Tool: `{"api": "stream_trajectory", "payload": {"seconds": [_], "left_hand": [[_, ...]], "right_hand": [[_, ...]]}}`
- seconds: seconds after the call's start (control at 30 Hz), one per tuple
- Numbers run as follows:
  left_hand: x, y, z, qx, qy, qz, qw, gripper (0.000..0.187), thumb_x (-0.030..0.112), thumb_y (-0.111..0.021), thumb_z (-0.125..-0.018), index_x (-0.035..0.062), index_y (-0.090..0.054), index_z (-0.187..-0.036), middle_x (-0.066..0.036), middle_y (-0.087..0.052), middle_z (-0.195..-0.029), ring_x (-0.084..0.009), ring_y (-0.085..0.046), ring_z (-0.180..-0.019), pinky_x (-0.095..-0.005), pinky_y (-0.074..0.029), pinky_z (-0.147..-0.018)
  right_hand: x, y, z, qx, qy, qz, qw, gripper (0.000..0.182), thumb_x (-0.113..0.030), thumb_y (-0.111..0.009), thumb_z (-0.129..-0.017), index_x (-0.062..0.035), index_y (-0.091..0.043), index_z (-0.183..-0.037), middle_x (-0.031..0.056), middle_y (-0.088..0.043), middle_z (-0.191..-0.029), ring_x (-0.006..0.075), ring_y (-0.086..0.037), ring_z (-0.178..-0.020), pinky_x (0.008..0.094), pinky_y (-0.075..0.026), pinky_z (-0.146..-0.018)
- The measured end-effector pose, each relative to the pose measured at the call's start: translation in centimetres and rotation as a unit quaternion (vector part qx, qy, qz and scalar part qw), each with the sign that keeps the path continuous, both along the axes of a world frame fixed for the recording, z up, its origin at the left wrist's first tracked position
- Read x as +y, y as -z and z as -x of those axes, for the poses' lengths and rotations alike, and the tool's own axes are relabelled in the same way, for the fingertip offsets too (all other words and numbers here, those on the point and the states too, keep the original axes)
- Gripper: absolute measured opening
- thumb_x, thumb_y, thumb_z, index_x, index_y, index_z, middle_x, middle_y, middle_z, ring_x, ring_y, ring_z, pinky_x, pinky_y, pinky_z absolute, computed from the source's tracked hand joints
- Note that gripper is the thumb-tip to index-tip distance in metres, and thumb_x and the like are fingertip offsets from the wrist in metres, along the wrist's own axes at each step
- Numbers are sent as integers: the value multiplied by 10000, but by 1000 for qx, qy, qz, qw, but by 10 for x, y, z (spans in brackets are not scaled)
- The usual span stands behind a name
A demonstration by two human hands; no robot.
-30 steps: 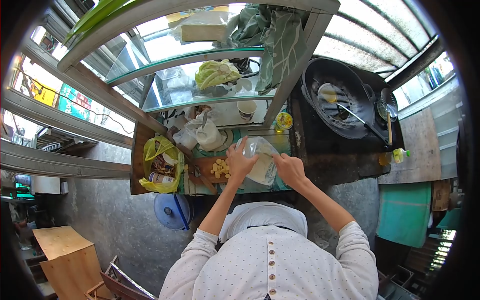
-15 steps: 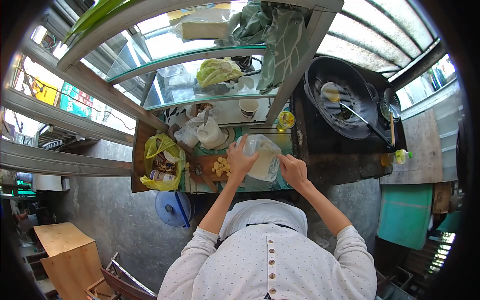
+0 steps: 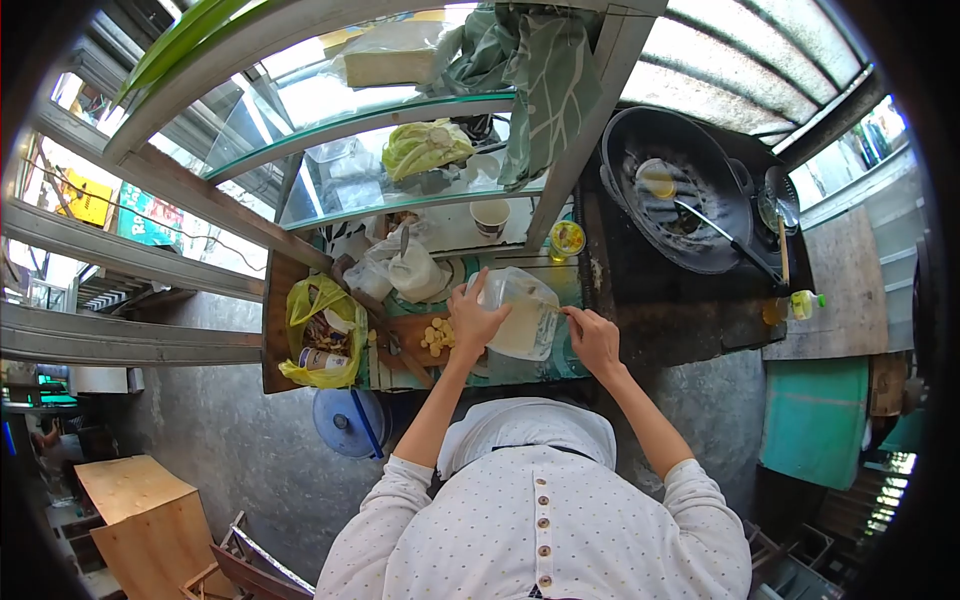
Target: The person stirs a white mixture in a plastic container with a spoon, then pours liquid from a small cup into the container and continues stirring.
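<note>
A clear container (image 3: 522,325) with pale whitish contents sits on the green counter in front of me. My left hand (image 3: 476,317) lies against its left side, fingers apart at the rim. At its right edge, my right hand (image 3: 594,338) is closed in a pinch on a thin handle or stick, too small to make out. Left of the container, yellowish cut pieces (image 3: 437,336) lie on a wooden board (image 3: 408,328). A knotted white plastic bag (image 3: 418,273) stands behind the board.
A large black wok (image 3: 678,190) with a ladle is on the stove at right. A yellow bag of scraps (image 3: 325,332) lies left. Behind stand a paper cup (image 3: 490,217), a yellow-lidded jar (image 3: 566,240) and glass shelves holding cabbage (image 3: 428,150). A bottle (image 3: 803,306) is far right.
The view has shifted slightly. My left hand has moved a little on the container's left side, and my right hand has stayed closed at its right edge.
</note>
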State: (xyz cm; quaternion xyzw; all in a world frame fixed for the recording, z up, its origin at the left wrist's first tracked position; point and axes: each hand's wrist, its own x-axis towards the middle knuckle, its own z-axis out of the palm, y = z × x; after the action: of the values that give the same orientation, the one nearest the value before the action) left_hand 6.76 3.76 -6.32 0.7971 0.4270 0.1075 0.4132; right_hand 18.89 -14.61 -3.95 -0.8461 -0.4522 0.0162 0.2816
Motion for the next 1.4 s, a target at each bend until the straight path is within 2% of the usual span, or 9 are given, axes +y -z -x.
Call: {"api": "stream_trajectory", "payload": {"seconds": [0.17, 0.37, 0.5, 0.67, 0.8, 1.0, 1.07, 1.2, 1.4], "left_hand": [[1, -2, -2, 9, 4, 4, 1000, 745, 330, -692, -598, 277, -454, -1302, -207, -406, -1223, -379, -375, -1148, -478, -371, -921], [5, -1, 0, 5, 9, 11, 1000, 753, 334, -695, -603, 279, -443, -1310, -202, -408, -1219, -377, -378, -1140, -485, -367, -918], [1, -4, -3, 20, 9, -1, 1000, 755, 328, -697, -605, 280, -439, -1312, -195, -408, -1211, -373, -378, -1140, -489, -368, -913], [0, -1, -2, 23, 7, -1, 1000, 756, 334, -699, -603, 282, -440, -1311, -192, -400, -1216, -371, -372, -1148, -497, -372, -901], [0, -2, -3, 18, 10, -6, 1000, 754, 350, -700, -602, 289, -442, -1309, -190, -398, -1219, -371, -367, -1156, -502, -372, -895], [1, -1, -2, 9, 13, -1, 1000, 755, 341, -693, -600, 291, -441, -1309, -197, -394, -1223, -375, -368, -1153, -513, -371, -891], [2, -1, -2, 5, 16, 1, 1000, 756, 337, -691, -598, 291, -441, -1310, -199, -395, -1222, -377, -372, -1149, -514, -370, -891], [8, 8, 2, -1, 22, -12, 1000, 762, 332, -690, -594, 280, -441, -1312, -203, -418, -1195, -379, -389, -1131, -473, -374, -910], [15, 18, 12, -63, -5, -30, 998, 726, 271, -683, -575, 238, -496, -1276, -207, -529, -1061, -356, -474, -1043, -412, -367, -927]], "right_hand": [[-4, 35, -2, 47, 9, 14, 999, 140, -118, -548, -806, -91, -639, -909, 124, -620, -733, 317, -600, -644, 405, -476, -561], [-4, 2, 0, 126, 38, -27, 991, 161, -139, -529, -821, -85, -640, -924, 144, -634, -792, 323, -609, -720, 402, -475, -611], [-9, 24, 1, 115, 43, 33, 992, 162, -138, -525, -825, -82, -639, -925, 151, -634, -810, 323, -611, -728, 401, -469, -608], [-2, -10, 8, 195, 91, -30, 976, 170, -140, -519, -827, -77, -639, -930, 161, -629, -778, 332, -610, -719, 398, -468, -614], [-13, 28, 5, 139, 92, 10, 986, 176, -144, -528, -829, -75, -642, -944, 168, -622, -757, 328, -611, -703, 385, -462, -604], [10, -5, 17, 263, 114, 49, 957, 177, -128, -539, -825, -76, -649, -954, 163, -627, -758, 314, -615, -668, 359, -464, -590], [22, 3, 19, 175, 24, -121, 977, 157, -76, -556, -822, -26, -633, -949, 147, -588, -658, 238, -550, -498, 316, -411, -484], [37, 11, 25, 37, -46, -166, 984, 171, -69, -555, -812, -47, -634, -962, 146, -618, -700, 278, -597, -552, 351, -453, -497], [20, 38, 17, 29, -69, 55, 996, 204, -60, -536, -791, -93, -608, -979, 117, -637, -722, 294, -615, -603, 384, -475, -504]]}}
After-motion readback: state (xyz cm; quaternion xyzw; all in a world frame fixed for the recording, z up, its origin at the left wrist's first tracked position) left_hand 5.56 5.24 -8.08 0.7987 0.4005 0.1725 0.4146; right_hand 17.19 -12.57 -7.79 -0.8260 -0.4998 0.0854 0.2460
